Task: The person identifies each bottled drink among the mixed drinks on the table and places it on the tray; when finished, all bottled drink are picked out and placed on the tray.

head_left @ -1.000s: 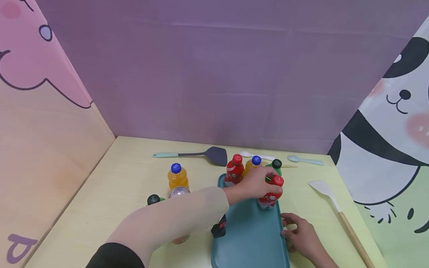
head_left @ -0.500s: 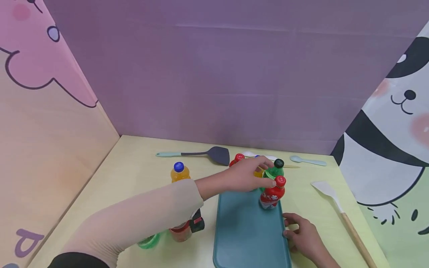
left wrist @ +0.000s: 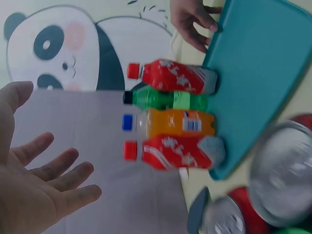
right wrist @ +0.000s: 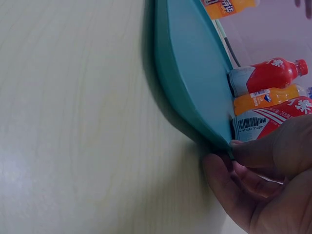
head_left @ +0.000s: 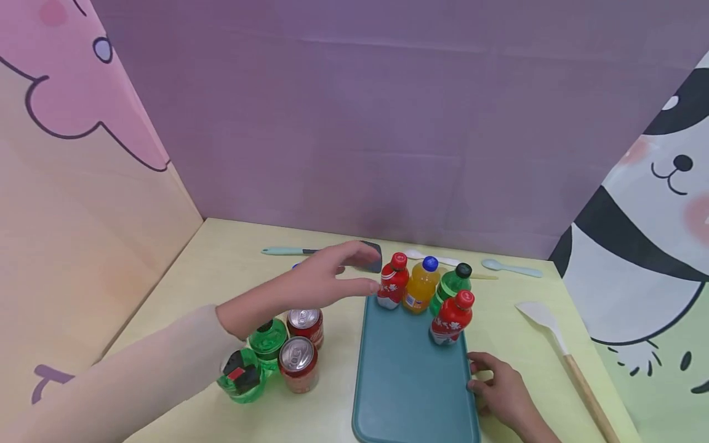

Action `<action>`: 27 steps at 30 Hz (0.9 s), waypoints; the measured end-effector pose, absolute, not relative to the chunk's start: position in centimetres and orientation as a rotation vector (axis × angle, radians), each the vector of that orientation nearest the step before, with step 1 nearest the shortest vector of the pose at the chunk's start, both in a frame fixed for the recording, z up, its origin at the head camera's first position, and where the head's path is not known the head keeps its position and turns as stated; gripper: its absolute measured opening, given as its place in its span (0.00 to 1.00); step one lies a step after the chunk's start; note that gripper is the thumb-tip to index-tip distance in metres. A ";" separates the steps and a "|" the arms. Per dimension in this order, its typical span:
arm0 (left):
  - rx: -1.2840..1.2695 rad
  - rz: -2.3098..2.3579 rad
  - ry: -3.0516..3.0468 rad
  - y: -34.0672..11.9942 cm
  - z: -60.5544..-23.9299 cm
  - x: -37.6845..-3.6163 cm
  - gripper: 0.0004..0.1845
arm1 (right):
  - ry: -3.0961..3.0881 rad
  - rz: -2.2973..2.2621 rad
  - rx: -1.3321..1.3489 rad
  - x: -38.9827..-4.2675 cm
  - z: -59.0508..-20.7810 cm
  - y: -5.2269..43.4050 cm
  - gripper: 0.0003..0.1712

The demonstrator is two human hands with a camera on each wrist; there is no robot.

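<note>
My left hand (head_left: pixel 327 277) hovers left of the tray's far end, fingers spread and holding nothing; the left wrist view shows its bare palm. On the blue-green tray (head_left: pixel 410 381) stand a red bottle (head_left: pixel 393 282), an orange soda bottle (head_left: pixel 421 288) and a green bottle (head_left: pixel 453 284) in a row at the far end. A second red bottle (head_left: pixel 451 319) is just in front of the green one. With thumb at the rim and fingers beneath, my right hand (right wrist: pixel 263 175) pinches the tray's right edge.
Left of the tray stand two cans (head_left: pixel 299 364) and two green bottles (head_left: pixel 268 339); my forearm overlaps one bottle. Another blue-capped bottle is mostly hidden. Behind lie a dark spatula (head_left: pixel 372 257) and small spoons (head_left: pixel 512 268). A wooden-handled white spatula (head_left: pixel 578 378) lies right.
My left hand has let go of the front red bottle, which now stands on the tray, and has moved left with fingers opened. The right hand stays at the tray's edge.
</note>
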State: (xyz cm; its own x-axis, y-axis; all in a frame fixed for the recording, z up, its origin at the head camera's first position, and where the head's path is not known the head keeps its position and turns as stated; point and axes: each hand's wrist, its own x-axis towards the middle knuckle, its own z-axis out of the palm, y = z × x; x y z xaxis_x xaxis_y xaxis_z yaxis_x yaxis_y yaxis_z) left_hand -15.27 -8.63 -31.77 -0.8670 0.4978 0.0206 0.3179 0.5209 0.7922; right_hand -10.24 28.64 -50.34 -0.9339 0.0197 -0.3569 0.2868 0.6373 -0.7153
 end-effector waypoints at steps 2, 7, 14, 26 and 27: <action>0.665 1.298 2.563 -10.3 -31.9 -14.8 0.30 | 2.538 -1.193 0.249 -10.2 -50.3 28.6 0.31; 0.553 1.365 2.634 -14.1 -32.7 -13.2 0.31 | 2.537 -1.178 0.257 -10.2 -50.2 28.6 0.31; 0.419 1.396 2.729 -18.8 -34.9 -10.0 0.28 | 2.519 -1.175 0.278 -10.1 -50.5 28.7 0.31; 0.308 1.406 2.723 -24.0 -39.5 -4.2 0.33 | 2.528 -1.164 0.254 -10.3 -50.6 28.7 0.31; 0.301 1.404 2.717 -24.3 -39.9 -3.9 0.34 | 2.528 -1.166 0.255 -10.3 -50.6 28.7 0.31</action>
